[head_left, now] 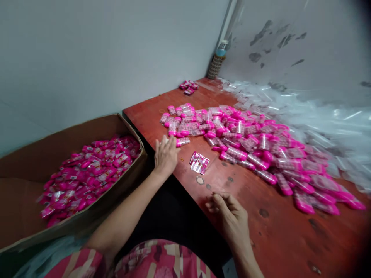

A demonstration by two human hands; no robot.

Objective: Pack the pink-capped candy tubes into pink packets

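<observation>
Container by my left grip, hold unclear, might roll off the bench if bumped; right grip pinched narrow.

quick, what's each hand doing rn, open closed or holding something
Left hand: over the table edge, beside a tube; grip can't be told.
Right hand: closed in a pinch; can't tell if it holds anything.

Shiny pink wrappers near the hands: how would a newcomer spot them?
On the red table, find the stretch between the left hand and the right hand. The shiny pink wrappers lie there, flat and foil-like, unlike the rounded, pink-capped tubes heaped beyond.
</observation>
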